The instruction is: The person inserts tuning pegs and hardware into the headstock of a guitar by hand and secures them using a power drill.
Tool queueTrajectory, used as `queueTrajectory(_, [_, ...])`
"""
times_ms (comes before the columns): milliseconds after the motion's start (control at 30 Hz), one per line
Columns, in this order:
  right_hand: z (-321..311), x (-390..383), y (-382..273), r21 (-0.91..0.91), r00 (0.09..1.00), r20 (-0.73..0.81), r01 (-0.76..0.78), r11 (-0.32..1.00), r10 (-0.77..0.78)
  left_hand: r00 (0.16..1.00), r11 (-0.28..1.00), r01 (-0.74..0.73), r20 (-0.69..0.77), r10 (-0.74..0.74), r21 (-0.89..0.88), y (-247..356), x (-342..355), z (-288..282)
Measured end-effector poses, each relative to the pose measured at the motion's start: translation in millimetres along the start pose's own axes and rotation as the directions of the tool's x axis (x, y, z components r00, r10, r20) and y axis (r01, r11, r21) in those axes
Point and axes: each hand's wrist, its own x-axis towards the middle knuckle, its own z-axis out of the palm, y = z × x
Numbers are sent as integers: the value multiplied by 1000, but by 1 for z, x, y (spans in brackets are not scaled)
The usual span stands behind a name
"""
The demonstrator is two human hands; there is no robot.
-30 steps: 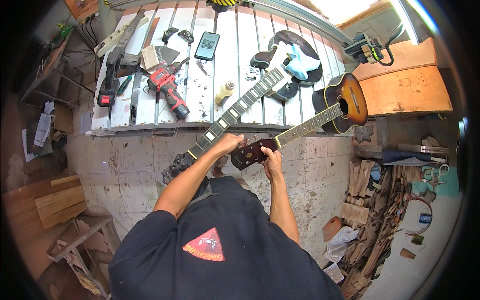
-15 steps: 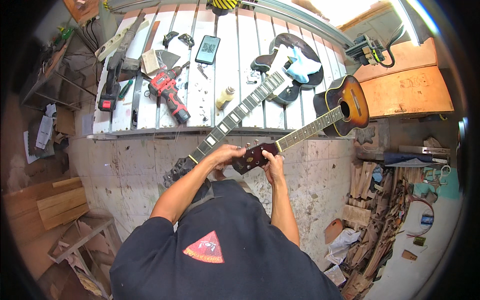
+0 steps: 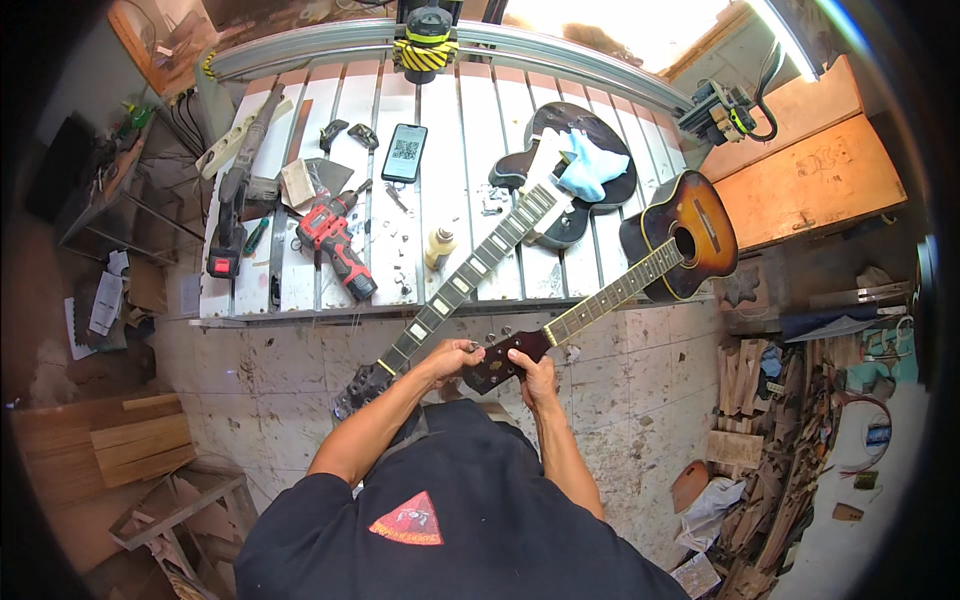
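A sunburst acoustic guitar point(image 3: 708, 232) rests its body against the bench's right front, its neck slanting down toward me. My right hand point(image 3: 537, 378) is closed round its dark headstock point(image 3: 500, 365), thumb on the face. At the headstock's left edge, my left hand point(image 3: 452, 360) pinches a small shiny part that looks like a tuning peg, mostly covered by the fingers. A second, dark electric guitar point(image 3: 585, 150) lies on the bench under a light blue cloth point(image 3: 595, 168). Its neck point(image 3: 465, 280) runs past the front edge, and its headstock point(image 3: 362, 388) sits beside my left forearm.
The slatted white bench point(image 3: 400, 290) holds a red cordless drill point(image 3: 335, 245), a phone point(image 3: 405, 152), a small bottle point(image 3: 439, 246) and scattered small parts. A gantry machine's spindle point(image 3: 426, 50) hangs at the back. Wood scraps point(image 3: 760, 450) are heaped at the right.
The whole view has shifted, so the bench and guitars appear lower. My left hand's fingers have drawn into a tighter pinch at the headstock's edge. My right hand keeps its grip.
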Motion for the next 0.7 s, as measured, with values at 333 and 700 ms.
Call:
queueTrajectory(333, [-19,-2,-19,49,963,157,-229,972,219,705,561,-282,-229,672,778,24,-31,31])
queueTrajectory(700, [-104,-46,12,170,936,-46,-337,926,349,441,221,-31,-185,878,975,232,94,31])
